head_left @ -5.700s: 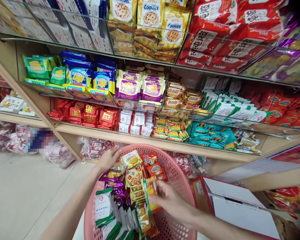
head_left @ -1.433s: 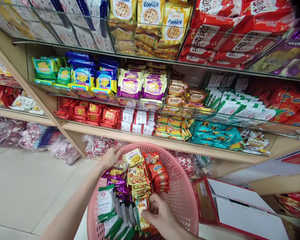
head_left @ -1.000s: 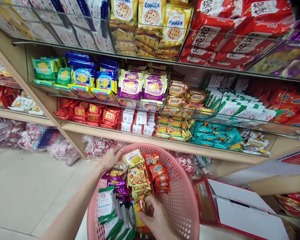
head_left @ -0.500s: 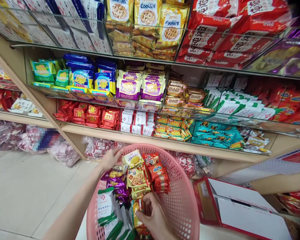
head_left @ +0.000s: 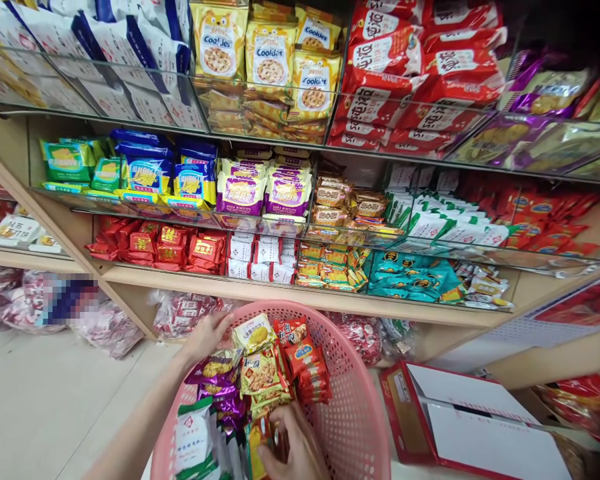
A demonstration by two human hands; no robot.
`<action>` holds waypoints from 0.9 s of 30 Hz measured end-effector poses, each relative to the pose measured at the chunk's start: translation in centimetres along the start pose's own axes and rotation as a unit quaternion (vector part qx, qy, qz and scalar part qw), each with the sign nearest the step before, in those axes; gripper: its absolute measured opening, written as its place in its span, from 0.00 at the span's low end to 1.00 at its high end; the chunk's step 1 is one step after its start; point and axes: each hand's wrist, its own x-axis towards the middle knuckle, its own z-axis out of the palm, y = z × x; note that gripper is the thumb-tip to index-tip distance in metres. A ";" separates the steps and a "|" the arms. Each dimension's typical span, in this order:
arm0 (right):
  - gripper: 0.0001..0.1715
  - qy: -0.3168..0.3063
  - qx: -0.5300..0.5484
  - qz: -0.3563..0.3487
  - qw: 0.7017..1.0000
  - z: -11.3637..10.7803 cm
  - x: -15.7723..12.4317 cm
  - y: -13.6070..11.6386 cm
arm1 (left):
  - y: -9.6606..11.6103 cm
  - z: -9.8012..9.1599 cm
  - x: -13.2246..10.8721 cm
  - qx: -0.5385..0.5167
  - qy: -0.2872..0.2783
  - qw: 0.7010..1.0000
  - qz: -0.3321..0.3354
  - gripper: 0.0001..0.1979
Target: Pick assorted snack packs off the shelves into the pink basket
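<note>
A pink perforated basket [head_left: 353, 373] holds rows of wrapped snacks. My left hand [head_left: 207, 341] rests on its far left rim, its fingers closed over the edge beside a cream-yellow packet [head_left: 255, 333]. Low in the basket, my right hand [head_left: 293, 443] has thumb and fingers around an orange-yellow packet [head_left: 257, 443]. White-and-green packets [head_left: 194, 437] lie at the near left, with purple packets [head_left: 225, 400] behind them. Red packets [head_left: 307, 367] are stacked right of the middle row.
Glass-fronted shelves [head_left: 260, 287] of packaged biscuits rise beyond the basket. A red and white carton [head_left: 490, 427] stands at the right. Bagged packets [head_left: 107, 327] sit on the floor under the shelves.
The view has shifted, so the shelves and basket appear lower and further left. Both hands keep nearly the same places at the basket.
</note>
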 end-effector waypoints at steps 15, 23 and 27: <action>0.12 0.185 -0.009 -0.073 0.980 -14.2 15.7 -2.5 | -0.4 -0.1 0.2 0.015 -0.009 1.000 -0.018 0.27; 0.08 0.255 0.316 0.088 0.910 -17.2 25.1 -0.2 | -0.2 -0.2 0.2 0.005 -0.008 1.000 -0.002 0.23; 0.04 0.221 0.412 0.157 0.870 -17.3 28.3 -0.6 | 0.2 -0.3 0.1 -0.006 -0.008 1.000 -0.001 0.22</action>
